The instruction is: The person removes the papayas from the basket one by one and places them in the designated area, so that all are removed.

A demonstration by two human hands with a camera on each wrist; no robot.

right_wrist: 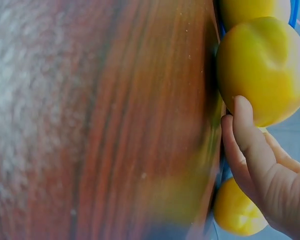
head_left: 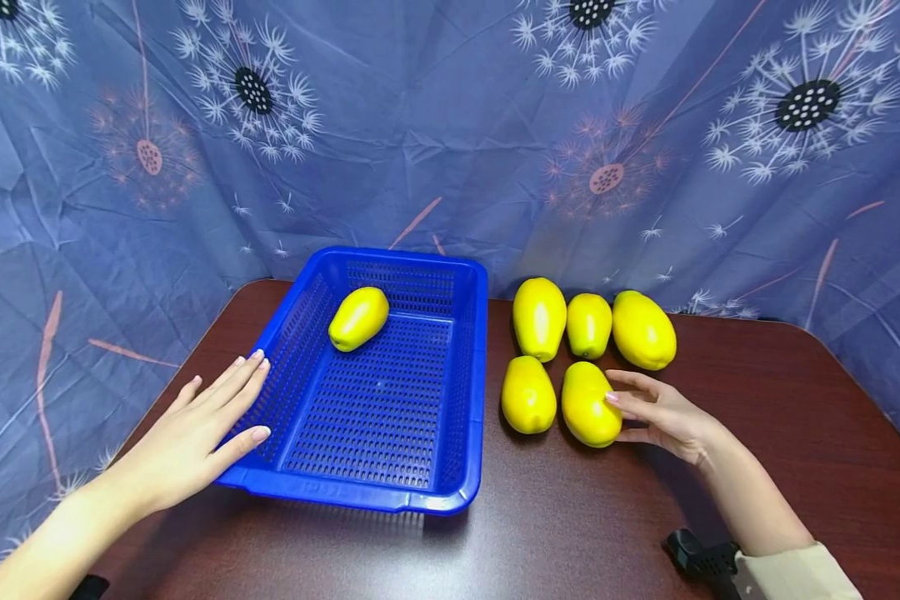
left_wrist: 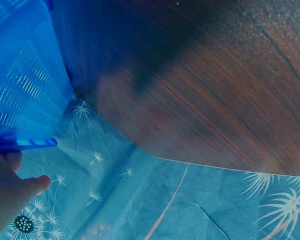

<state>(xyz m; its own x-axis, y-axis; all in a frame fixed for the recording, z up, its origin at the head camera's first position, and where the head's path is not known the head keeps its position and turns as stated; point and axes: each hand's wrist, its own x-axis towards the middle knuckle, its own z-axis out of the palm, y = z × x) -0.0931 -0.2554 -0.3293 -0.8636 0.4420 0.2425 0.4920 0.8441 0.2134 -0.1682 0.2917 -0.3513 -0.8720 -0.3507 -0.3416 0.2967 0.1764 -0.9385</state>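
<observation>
My left hand (head_left: 187,442) rests on the left rim of a blue plastic basket (head_left: 484,367), its fingers straight. In the left wrist view, part of that hand (left_wrist: 10,185) shows at the basket's edge (left_wrist: 25,146). One yellow papaya (head_left: 358,318) lies inside the basket near its back left. My right hand (head_left: 667,417) is at the right side of a front papaya (head_left: 591,406), fingertips touching it and slightly bent, not wrapped round it. The right wrist view shows the thumb (right_wrist: 244,107) against this papaya (right_wrist: 265,65), which sits on the table.
Beside the touched papaya lies another papaya (head_left: 528,396). Behind them is a row of three: a left papaya (head_left: 540,319), a middle papaya (head_left: 589,326) and a right papaya (head_left: 644,331). A patterned blue cloth (head_left: 420,125) hangs behind the brown table (head_left: 570,517).
</observation>
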